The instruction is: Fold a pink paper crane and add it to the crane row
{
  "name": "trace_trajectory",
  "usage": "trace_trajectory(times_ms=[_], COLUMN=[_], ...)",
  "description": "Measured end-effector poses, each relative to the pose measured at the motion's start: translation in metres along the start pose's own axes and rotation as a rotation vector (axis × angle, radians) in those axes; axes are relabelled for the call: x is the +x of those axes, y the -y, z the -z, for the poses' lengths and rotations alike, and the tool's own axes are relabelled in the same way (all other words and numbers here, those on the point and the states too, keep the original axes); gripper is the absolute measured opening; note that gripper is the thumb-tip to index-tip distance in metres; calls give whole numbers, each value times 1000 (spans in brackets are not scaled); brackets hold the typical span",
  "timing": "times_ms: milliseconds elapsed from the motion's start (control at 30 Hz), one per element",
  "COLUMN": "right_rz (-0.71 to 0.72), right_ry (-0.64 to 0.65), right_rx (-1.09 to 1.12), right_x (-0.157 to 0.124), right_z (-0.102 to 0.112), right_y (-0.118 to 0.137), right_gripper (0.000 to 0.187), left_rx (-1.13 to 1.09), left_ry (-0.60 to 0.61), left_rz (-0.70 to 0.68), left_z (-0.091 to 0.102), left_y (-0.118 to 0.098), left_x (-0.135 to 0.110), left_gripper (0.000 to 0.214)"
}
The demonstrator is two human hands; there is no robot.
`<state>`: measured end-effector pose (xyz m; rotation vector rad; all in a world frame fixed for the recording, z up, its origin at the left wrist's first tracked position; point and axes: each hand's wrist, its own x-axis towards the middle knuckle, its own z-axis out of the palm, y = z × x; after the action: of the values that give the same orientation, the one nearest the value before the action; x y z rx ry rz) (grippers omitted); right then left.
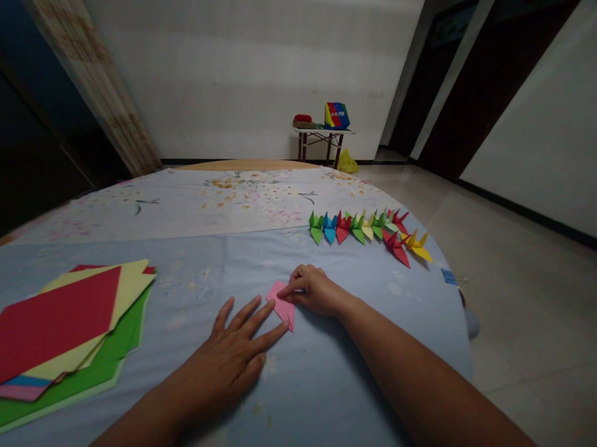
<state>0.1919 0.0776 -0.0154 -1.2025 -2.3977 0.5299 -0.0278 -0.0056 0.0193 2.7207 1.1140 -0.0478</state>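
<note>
On the blue-clothed table (pixel 337 381), near centre: small pink folded paper (pixel 281 304), light, thin, easily creased, best pinched at an edge, pressed under flat-spread left hand (pixel 230 360) fingers and curled right hand (pixel 315 291) fingertips.

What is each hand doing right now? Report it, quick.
Left hand: open, flat, fingertips on the pink folded paper.
Right hand: curled, pressing the paper's top edge.

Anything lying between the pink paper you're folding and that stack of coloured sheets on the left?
Only the left hand, flat on the blue cloth beside the pink paper; towards the stack it is bare cloth, in the head view.
</note>
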Motion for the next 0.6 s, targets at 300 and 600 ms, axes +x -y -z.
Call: trace_trajectory(times_ms=[300, 600], right_rz=[0, 1], right_ry=[1, -13], right_rx=[-12, 0], right_x=[0, 0], right_z=[-1, -3], right_y=[0, -1], right_gripper=[20, 22], left_rx=[55, 10], left_ry=[-47, -91], left_rz=[15, 2], left_z=[-15, -6], left_y=[1, -5], left_x=[1, 1], left_gripper=[55, 57])
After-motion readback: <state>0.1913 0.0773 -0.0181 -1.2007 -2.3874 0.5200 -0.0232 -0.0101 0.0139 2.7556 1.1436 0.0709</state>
